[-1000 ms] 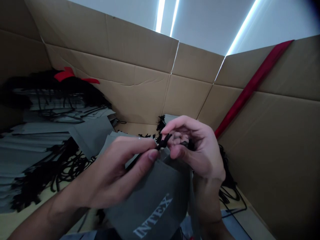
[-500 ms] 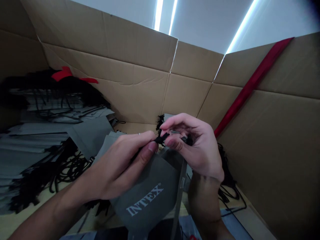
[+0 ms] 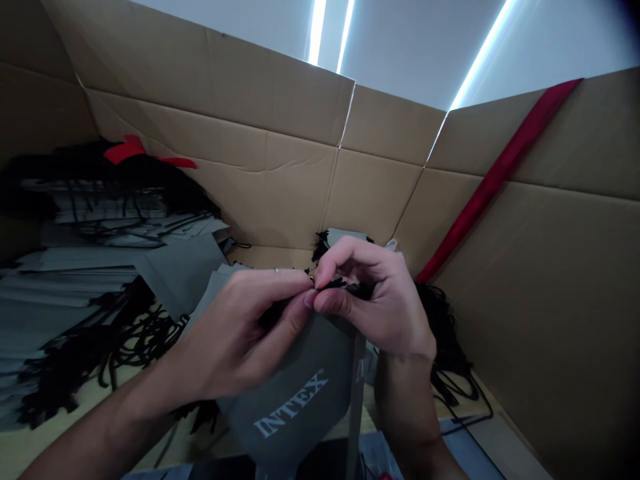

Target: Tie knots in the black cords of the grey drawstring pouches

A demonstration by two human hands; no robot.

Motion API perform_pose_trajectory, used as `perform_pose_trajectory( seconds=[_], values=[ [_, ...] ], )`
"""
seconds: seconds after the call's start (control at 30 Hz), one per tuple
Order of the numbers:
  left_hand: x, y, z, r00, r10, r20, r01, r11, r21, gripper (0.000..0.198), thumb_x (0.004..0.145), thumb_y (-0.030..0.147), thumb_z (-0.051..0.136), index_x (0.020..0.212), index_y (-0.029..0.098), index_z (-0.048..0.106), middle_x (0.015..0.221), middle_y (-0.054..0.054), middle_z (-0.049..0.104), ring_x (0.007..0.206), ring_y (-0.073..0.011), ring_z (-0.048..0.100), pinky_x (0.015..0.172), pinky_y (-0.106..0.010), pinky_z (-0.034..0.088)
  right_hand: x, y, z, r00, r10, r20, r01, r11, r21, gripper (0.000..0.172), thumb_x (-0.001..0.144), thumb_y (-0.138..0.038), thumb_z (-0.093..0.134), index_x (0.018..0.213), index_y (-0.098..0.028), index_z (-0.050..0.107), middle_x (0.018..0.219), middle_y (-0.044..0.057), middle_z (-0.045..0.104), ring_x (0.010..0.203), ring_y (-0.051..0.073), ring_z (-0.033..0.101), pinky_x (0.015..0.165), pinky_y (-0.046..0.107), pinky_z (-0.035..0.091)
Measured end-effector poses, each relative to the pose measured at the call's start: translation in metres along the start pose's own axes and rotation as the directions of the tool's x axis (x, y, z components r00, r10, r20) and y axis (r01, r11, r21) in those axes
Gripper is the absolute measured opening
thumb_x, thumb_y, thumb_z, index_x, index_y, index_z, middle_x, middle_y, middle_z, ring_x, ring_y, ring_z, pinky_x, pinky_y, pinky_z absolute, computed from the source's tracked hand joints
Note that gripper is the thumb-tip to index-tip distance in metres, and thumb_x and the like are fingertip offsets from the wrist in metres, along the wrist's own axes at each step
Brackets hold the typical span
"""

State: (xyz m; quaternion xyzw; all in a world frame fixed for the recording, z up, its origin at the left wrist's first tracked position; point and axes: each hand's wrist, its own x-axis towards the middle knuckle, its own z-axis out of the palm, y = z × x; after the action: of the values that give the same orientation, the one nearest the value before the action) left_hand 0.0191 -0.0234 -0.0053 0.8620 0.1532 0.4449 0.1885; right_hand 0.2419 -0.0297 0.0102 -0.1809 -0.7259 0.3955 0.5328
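My left hand (image 3: 245, 327) is closed in a pinch, thumb against forefinger, on a black cord (image 3: 334, 284). The fingertips of my right hand (image 3: 377, 300) meet it there and pinch the same cord, whose loose ends show between thumb and forefinger. Just below both hands hangs a flat grey pouch (image 3: 310, 353) with white INTEX lettering, tilted up to the right. How the cord joins the pouch is hidden behind my fingers.
Stacks of grey pouches (image 3: 65, 287) with black cords lie at the left, a red strip (image 3: 125, 149) on top. Cardboard walls (image 3: 280, 160) stand behind and at the right, where a dark red band (image 3: 505, 173) hangs. More black cords (image 3: 445, 333) lie beside my right wrist.
My right hand has moved slightly left and down, and its fingertips have closed on the cord beside my left fingertips. My left hand has barely moved.
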Motion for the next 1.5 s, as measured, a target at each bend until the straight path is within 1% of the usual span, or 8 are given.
perform_pose_trajectory(
  seconds=[0.3, 0.4, 0.5, 0.77, 1.0, 1.13, 1.27, 1.5],
  values=[
    [-0.003, 0.003, -0.003, 0.993, 0.12, 0.009, -0.116, 0.976, -0.185, 0.022, 0.117, 0.011, 0.059, 0.101, 0.022, 0.07, 0.084, 0.003, 0.068, 0.07, -0.0114, 0.059, 0.065, -0.025, 0.048, 0.002, 0.023, 0.005, 0.986, -0.151, 0.064, 0.129, 0.955, 0.268, 0.034, 0.086, -0.037, 0.116, 0.094, -0.023, 0.085, 0.08, -0.002, 0.075, 0.066, 0.012, 0.064, 0.064, 0.023, 0.054],
    [-0.003, 0.001, -0.007, 0.996, 0.088, 0.025, -0.083, 0.983, -0.166, 0.028, 0.12, 0.015, 0.059, 0.094, 0.021, 0.067, 0.077, 0.004, 0.061, 0.063, -0.01, 0.05, 0.058, -0.023, 0.042, -0.004, 0.012, 0.007, 0.996, -0.088, 0.002, 0.086, 0.973, 0.216, 0.039, 0.081, -0.036, 0.119, 0.103, -0.024, 0.089, 0.092, 0.0, 0.081, 0.075, 0.014, 0.072, 0.07, 0.025, 0.061],
    [-0.001, 0.0, -0.007, 0.998, 0.062, 0.012, -0.06, 0.991, -0.116, 0.03, 0.123, 0.02, 0.058, 0.096, 0.021, 0.071, 0.078, 0.002, 0.067, 0.066, -0.0122, 0.059, 0.064, -0.023, 0.05, -0.008, -0.002, 0.008, 0.999, 0.006, -0.038, 0.0, 0.989, 0.145, 0.052, 0.075, -0.036, 0.122, 0.116, -0.026, 0.091, 0.101, 0.002, 0.085, 0.081, 0.017, 0.078, 0.072, 0.025, 0.063],
    [-0.001, 0.004, 0.001, 0.999, 0.034, -0.034, -0.034, 0.999, 0.008, 0.031, 0.12, 0.025, 0.059, 0.09, 0.021, 0.067, 0.073, -0.001, 0.065, 0.063, -0.015, 0.058, 0.06, -0.027, 0.048, -0.002, -0.004, 0.005, 0.995, -0.015, -0.097, 0.007, 0.997, -0.079, 0.043, 0.082, -0.056, 0.116, 0.088, -0.024, 0.088, 0.082, 0.001, 0.081, 0.07, 0.017, 0.074, 0.065, 0.028, 0.062],
    [-0.005, 0.01, 0.004, 0.995, 0.096, -0.007, -0.096, 0.99, -0.105, 0.027, 0.116, 0.019, 0.062, 0.09, 0.024, 0.062, 0.075, -0.001, 0.064, 0.068, -0.0186, 0.063, 0.066, -0.032, 0.053, -0.006, -0.004, 0.011, 0.989, 0.12, -0.082, -0.112, 0.989, 0.094, 0.06, 0.083, -0.076, 0.106, 0.081, -0.021, 0.083, 0.076, 0.002, 0.079, 0.069, 0.016, 0.073, 0.068, 0.029, 0.062],
    [-0.003, 0.01, 0.002, 0.995, 0.095, -0.019, -0.096, 0.992, -0.083, 0.029, 0.116, 0.016, 0.061, 0.089, 0.024, 0.059, 0.071, 0.004, 0.055, 0.06, -0.0142, 0.052, 0.06, -0.03, 0.044, -0.006, -0.006, 0.007, 0.995, 0.092, -0.049, -0.088, 0.992, 0.089, 0.05, 0.077, -0.062, 0.117, 0.089, -0.023, 0.088, 0.08, 0.003, 0.083, 0.071, 0.019, 0.077, 0.067, 0.03, 0.064],
    [-0.002, 0.003, 0.001, 0.994, 0.09, -0.058, -0.091, 0.996, -0.025, 0.032, 0.12, 0.016, 0.059, 0.088, 0.022, 0.057, 0.071, 0.006, 0.051, 0.057, -0.0094, 0.045, 0.056, -0.028, 0.036, -0.012, -0.014, -0.003, 0.985, 0.04, -0.17, -0.047, 0.998, -0.038, 0.049, 0.077, -0.046, 0.12, 0.114, -0.026, 0.094, 0.098, 0.004, 0.088, 0.078, 0.019, 0.078, 0.069, 0.028, 0.064],
    [-0.003, 0.0, 0.001, 0.999, 0.051, -0.015, -0.05, 0.997, 0.052, 0.029, 0.123, 0.02, 0.054, 0.095, 0.021, 0.062, 0.075, 0.006, 0.054, 0.062, -0.0104, 0.049, 0.059, -0.027, 0.039, -0.013, -0.02, -0.002, 0.972, -0.013, -0.235, -0.038, 0.976, -0.213, 0.032, 0.084, -0.044, 0.116, 0.094, -0.025, 0.092, 0.084, 0.002, 0.084, 0.069, 0.018, 0.071, 0.061, 0.028, 0.057]
  ],
)
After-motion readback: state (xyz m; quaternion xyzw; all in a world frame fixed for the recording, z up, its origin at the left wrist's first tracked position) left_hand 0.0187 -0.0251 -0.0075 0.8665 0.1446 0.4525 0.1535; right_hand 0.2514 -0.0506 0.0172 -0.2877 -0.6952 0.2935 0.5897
